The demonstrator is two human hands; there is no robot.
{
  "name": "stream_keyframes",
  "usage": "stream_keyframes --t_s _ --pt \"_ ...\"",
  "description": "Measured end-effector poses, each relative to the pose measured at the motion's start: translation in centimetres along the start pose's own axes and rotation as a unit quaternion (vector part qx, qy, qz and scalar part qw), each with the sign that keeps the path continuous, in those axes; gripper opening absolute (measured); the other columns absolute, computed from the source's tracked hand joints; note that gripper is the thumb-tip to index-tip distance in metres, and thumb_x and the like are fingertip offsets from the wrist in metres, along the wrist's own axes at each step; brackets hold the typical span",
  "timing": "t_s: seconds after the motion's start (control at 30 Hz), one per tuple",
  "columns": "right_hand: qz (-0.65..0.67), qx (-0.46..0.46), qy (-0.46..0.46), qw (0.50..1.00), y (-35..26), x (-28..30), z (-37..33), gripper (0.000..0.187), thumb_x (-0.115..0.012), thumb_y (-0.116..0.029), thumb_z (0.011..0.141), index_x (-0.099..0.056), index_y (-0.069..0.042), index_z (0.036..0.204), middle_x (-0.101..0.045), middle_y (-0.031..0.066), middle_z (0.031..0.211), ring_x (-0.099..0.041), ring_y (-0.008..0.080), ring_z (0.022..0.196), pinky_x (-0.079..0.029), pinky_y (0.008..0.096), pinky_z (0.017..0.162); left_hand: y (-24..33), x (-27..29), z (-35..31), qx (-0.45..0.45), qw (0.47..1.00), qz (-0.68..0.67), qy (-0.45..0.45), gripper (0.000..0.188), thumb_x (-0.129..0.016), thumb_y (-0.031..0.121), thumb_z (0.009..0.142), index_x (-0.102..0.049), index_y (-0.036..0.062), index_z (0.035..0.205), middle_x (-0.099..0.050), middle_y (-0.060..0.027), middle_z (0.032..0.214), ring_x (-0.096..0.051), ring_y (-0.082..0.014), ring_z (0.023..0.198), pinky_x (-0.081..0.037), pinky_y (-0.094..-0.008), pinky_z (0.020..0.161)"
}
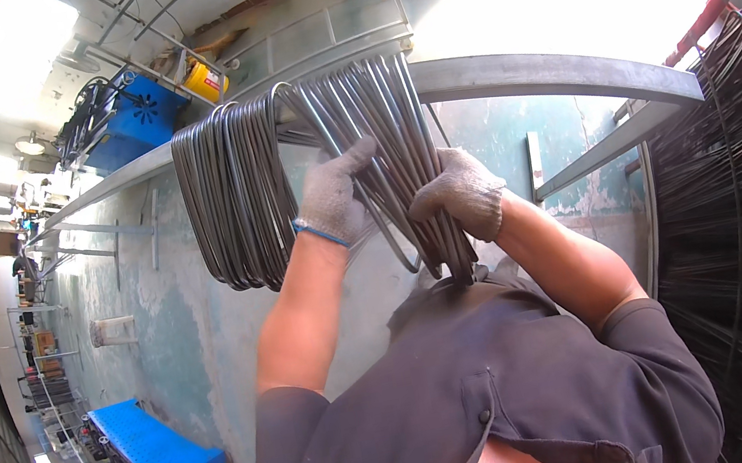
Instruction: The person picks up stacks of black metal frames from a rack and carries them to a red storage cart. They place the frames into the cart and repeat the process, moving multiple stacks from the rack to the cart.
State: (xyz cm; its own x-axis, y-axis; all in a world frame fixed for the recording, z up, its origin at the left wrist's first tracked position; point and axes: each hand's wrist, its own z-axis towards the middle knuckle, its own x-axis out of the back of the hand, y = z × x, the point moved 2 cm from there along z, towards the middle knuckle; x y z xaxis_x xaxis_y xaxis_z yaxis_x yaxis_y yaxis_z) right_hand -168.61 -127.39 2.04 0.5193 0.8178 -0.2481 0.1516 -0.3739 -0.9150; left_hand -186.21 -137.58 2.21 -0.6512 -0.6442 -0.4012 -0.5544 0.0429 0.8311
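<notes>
Both my hands wear grey knit gloves. My right hand (463, 194) is closed around the lower right part of a bundle of bent metal rods (387, 121). At the bundle's left edge, my left hand (331, 197) grips some of the rods, its thumb lying across them. The bundle hangs over a grey metal rail (541, 73), its lower ends tilted toward my body. To its left, a second group of bent rods (238, 200) hangs from the same rail, apart from my hands. My fingers behind the rods are partly hidden.
A tall rack densely filled with dark bent rods (737, 249) stands at the right. Back left are a blue machine (141, 118) and a yellow bucket (204, 81). A blue-topped bench (158, 453) stands lower left. Metal frame bars (607, 148) extend below the rail.
</notes>
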Motion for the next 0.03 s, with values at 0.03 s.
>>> stream_keyframes --t_s 0.03 --pt "0.032 0.004 0.001 0.999 -0.08 0.17 -0.23 0.052 -0.08 0.005 0.073 -0.077 0.005 0.125 -0.08 0.0115 0.103 -0.076 0.0213 0.087 -0.063 0.0337 0.085 0.48 0.33 -0.39 0.008 0.999 -0.023 -0.022 0.044 -0.083 0.015 0.103 -0.072 0.0022 0.143 -0.08 -0.0114 0.123 -0.075 -0.0256 0.115 -0.061 -0.0428 0.104"
